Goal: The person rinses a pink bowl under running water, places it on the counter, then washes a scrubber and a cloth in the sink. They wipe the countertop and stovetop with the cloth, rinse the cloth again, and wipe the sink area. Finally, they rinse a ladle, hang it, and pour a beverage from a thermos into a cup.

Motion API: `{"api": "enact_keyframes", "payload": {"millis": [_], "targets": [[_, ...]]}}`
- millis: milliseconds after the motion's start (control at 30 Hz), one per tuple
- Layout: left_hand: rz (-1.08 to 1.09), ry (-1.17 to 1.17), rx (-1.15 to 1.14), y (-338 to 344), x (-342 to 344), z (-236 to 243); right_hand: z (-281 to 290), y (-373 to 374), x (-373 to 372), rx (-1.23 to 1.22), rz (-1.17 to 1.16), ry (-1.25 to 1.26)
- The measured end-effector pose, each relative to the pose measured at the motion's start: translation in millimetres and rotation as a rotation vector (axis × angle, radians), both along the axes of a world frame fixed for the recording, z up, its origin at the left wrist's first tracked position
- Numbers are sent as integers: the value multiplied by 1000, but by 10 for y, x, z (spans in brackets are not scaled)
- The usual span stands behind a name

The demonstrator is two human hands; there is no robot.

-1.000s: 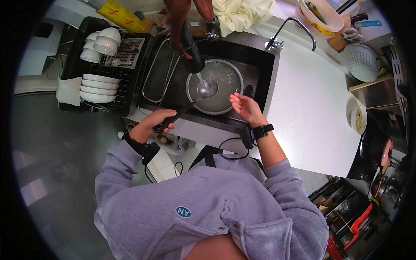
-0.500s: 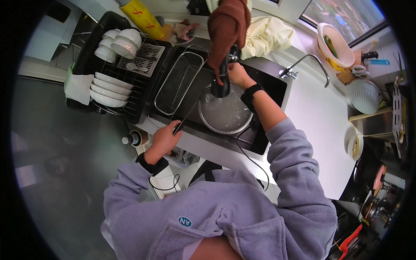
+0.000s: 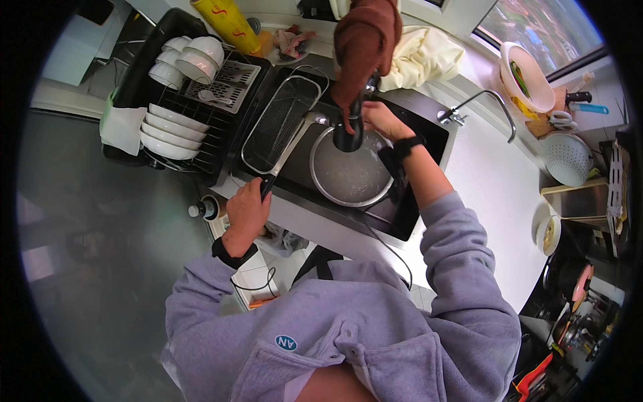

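My left hand (image 3: 248, 213) is closed around the black handle of a metal ladle (image 3: 289, 149), held slanting up over the sink (image 3: 418, 181). The ladle's head is at the far rim of a round metal bowl (image 3: 320, 182), which holds cloudy water with pale bits in it. Above the bowl hangs a black faucet (image 3: 349, 137) partly wrapped in a brown cloth (image 3: 365, 40). Right beside the faucet is my right hand (image 3: 385, 120), its fingers bent and their tips hidden behind it, so its grip cannot be made out. A wire basket (image 3: 276, 127) stands left of the bowl.
At the left a black dish rack (image 3: 224, 157) holds several white bowls (image 3: 175, 134). A cream cloth (image 3: 429, 57) lies behind the sink. On the right are the white counter (image 3: 485, 208), a slim tap (image 3: 485, 94), a colander (image 3: 568, 159) and a pink basin (image 3: 526, 77).
The ladle's head has moved up from over the bowl to its far rim, and its handle has swung. My left hand has shifted slightly left. My right hand has stayed by the faucet.
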State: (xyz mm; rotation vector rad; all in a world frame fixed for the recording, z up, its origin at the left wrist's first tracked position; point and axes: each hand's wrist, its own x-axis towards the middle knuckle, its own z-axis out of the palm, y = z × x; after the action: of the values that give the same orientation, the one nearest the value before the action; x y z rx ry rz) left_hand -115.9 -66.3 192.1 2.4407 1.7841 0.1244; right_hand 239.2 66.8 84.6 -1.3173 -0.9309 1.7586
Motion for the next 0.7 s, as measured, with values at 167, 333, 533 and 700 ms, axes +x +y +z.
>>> {"api": "enact_keyframes", "payload": {"millis": [167, 333, 533, 700], "targets": [[-27, 47, 53, -165, 157, -41, 69, -1213, 349, 24, 173, -1076], [14, 136, 169, -396, 295, 22, 625, -2096, 399, 498, -80, -283], [-5, 302, 246, -652, 504, 66, 503, -2579, 363, 393, 324, -1544], [-37, 308, 195, -772, 576, 51, 588, -2869, 358, 302, -34, -77]]}}
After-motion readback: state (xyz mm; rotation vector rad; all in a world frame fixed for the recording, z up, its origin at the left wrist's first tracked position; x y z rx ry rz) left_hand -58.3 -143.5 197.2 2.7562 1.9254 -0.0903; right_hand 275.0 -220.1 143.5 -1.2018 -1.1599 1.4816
